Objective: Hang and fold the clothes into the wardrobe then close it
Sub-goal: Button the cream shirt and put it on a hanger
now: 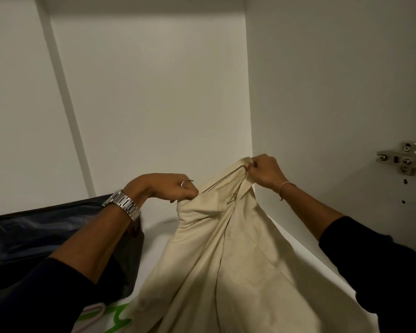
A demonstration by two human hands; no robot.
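A cream shirt (pixel 228 255) hangs in front of me inside the white wardrobe (pixel 154 97). A thin metal hanger (pixel 222 180) shows at its collar, mostly hidden under the cloth. My left hand (pixel 180 187) grips the shirt's left shoulder. At the shirt's top right, my right hand (pixel 265 170) pinches the cloth together with the hanger's end. Both arms wear dark sleeves; a metal watch (pixel 123 204) is on my left wrist.
A dark garment (pixel 34 239) lies at the left on the wardrobe's floor. Pink (pixel 95 311) and green (pixel 119 318) hangers lie at the bottom left. A metal door hinge (pixel 404 159) sits on the right side wall.
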